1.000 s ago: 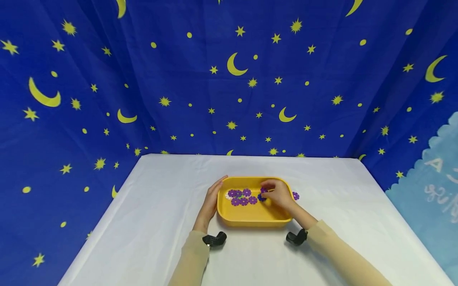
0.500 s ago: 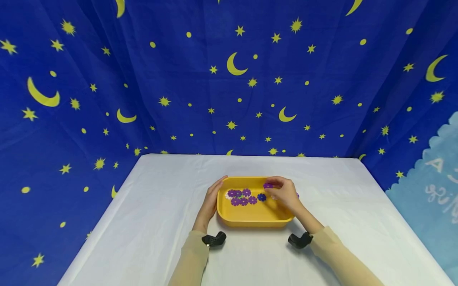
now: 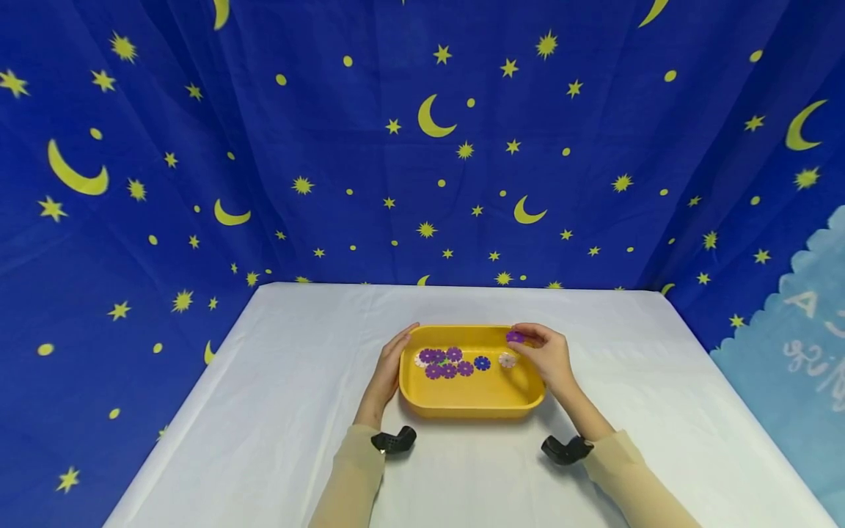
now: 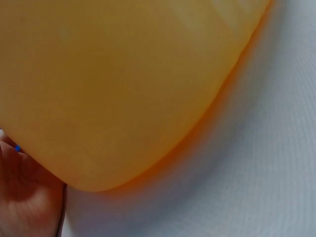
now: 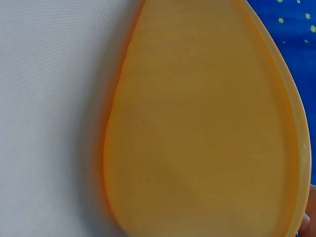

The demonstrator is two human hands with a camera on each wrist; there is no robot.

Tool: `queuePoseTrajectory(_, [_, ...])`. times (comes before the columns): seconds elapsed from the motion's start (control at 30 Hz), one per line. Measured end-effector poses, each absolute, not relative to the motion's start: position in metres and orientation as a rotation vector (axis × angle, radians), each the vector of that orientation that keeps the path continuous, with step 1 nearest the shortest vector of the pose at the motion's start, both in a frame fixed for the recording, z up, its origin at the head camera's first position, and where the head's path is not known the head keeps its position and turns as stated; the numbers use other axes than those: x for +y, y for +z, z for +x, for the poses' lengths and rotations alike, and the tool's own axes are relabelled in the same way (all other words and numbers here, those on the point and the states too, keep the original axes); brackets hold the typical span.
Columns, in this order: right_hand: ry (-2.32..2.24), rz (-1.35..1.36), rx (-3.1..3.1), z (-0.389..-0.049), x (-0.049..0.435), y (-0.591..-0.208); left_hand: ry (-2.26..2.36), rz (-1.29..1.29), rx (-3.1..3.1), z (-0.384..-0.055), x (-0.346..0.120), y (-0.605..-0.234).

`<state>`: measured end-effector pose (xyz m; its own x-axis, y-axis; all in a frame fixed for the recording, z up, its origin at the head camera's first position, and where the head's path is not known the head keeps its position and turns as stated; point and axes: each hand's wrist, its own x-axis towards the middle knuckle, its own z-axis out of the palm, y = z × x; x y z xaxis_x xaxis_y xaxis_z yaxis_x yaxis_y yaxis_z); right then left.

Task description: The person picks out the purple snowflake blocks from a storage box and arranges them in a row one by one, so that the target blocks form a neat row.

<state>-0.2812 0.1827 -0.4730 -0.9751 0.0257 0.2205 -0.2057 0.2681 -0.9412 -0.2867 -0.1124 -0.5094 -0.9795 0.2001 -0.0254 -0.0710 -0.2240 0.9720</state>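
A yellow plastic tray (image 3: 472,411) stands on the white table. Along its left end lies my left hand (image 3: 386,370), fingers fairly straight against the outer wall; its palm also shows beside the wall in the left wrist view. Above the back right corner, my right hand (image 3: 549,359) pinches a purple snowflake disc (image 3: 515,336) between thumb and fingers. Several purple snowflake discs (image 3: 449,371) lie at the tray's left, partly over a white one (image 3: 419,360) and a bit of green. A blue disc (image 3: 483,363) and a pale disc (image 3: 507,360) lie farther right.
A white cloth covers the table (image 3: 317,381). Behind it hangs a blue curtain (image 3: 370,161) with yellow moons and stars. At the far right is a light blue panel (image 3: 799,323) with white lettering.
My right hand has lifted a purple disc from beside the blue one and carried it right to the tray's back right corner. The pale disc is uncovered. My left hand has stayed put.
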Motion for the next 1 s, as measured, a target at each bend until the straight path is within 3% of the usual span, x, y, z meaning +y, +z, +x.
queuePoseTrajectory(0.5, [1.784, -0.118, -2.005, -0.278, 0.232, -0.500, 2.332, 0.175, 1.846, -0.287, -0.113, -0.511])
queuePoseTrajectory(1.0, [1.633, -0.260, -2.298, -0.279, 0.262, -0.536, 2.373, 0.153, 1.818, -0.301, -0.112, -0.532])
